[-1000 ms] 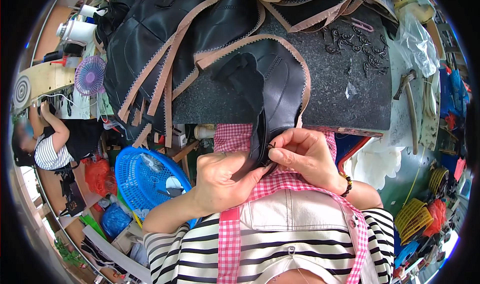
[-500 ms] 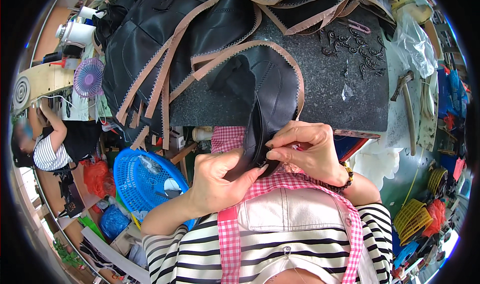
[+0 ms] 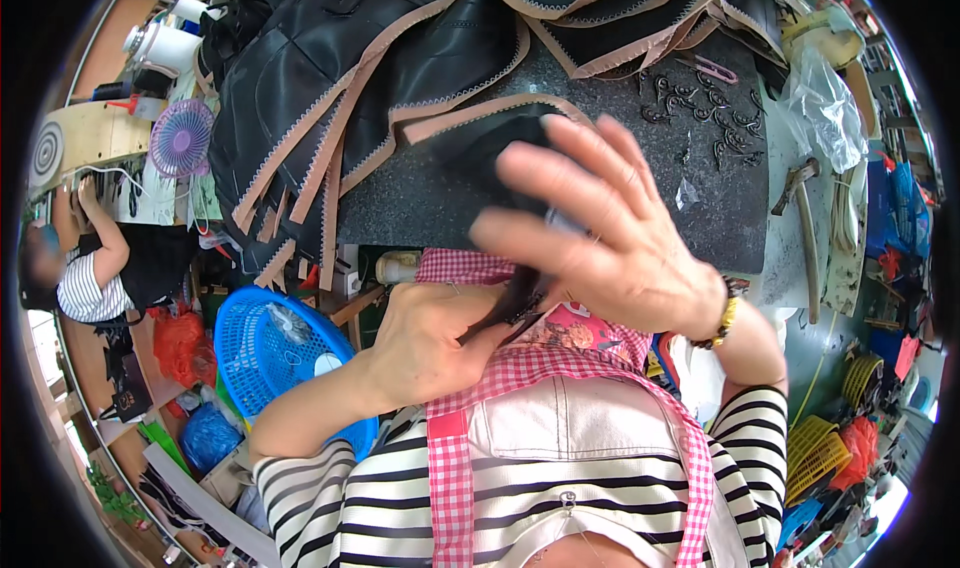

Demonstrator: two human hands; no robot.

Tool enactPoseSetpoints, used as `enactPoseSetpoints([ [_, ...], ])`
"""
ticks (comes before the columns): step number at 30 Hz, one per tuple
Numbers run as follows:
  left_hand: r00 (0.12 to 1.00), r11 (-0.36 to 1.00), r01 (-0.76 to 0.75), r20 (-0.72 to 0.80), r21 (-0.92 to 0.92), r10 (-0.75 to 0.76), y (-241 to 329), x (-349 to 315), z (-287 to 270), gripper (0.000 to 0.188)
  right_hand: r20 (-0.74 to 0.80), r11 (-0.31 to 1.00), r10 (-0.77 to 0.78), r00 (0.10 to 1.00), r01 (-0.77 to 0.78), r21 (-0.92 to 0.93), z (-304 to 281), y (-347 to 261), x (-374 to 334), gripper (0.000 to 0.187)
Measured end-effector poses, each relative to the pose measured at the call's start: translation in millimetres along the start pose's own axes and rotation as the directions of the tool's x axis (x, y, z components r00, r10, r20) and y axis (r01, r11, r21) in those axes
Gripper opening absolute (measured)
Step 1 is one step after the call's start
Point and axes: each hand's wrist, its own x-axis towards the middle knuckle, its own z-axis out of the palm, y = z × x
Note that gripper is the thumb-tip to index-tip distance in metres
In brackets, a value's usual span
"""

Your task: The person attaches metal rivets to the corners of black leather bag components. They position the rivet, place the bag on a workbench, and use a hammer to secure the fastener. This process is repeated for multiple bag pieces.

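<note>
My left hand (image 3: 430,343) is closed on the near end of a black leather piece (image 3: 478,158) with a tan zigzag-cut border, low in front of my apron. Above the same piece, my right hand (image 3: 620,243) spreads its fingers, somewhat smeared by motion. It covers much of the leather, and I cannot tell whether its fingertips touch it. Behind, more black leather pieces (image 3: 300,98) with tan borders lie heaped across the far left of the dark stone slab (image 3: 400,208). Small dark curved bits (image 3: 715,113) are scattered on the slab's right part.
A hammer (image 3: 805,228) and a clear plastic bag (image 3: 825,113) lie right of the slab. Pink-handled snips (image 3: 712,66) rest at its far side. A blue basket (image 3: 270,343) stands at lower left, near a purple fan (image 3: 180,138). Another person (image 3: 95,268) is at far left.
My right hand has left its pinch at the leather's near edge, opened, and moved up over the piece. The leather's far part has shifted and darkened under it; my left hand keeps hold.
</note>
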Motion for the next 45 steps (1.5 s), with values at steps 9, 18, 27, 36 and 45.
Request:
enactPoseSetpoints([
  [9,0.997,0.947,-0.076,0.051,0.312,0.063,11.7,-1.2,-21.6,0.029,0.267,0.956,-0.293,0.918,0.291,0.048,-7.2,5.1,26.7,0.012],
  [18,0.842,0.267,-0.262,0.084,0.927,0.533,21.7,-0.3,-24.6,0.027,-0.057,0.935,-0.239,0.969,0.214,-0.283,-3.9,-16.9,8.5,0.017],
  [27,0.795,0.144,-0.308,0.171,0.941,0.582,24.4,11.8,-24.9,0.03,-0.137,0.895,-0.309,0.941,0.238,-0.378,-4.8,-17.4,0.2,0.011],
  [36,0.792,0.223,-0.273,0.087,0.936,0.604,23.7,11.0,-21.7,0.028,-0.1,0.924,-0.238,0.966,0.193,-0.329,-9.9,-21.1,4.3,0.013],
  [45,0.698,0.334,-0.2,-0.105,0.921,0.709,14.8,19.5,-30.2,0.013,-0.145,0.888,-0.239,0.96,0.156,-0.432,-16.3,-25.9,4.2,0.011],
])
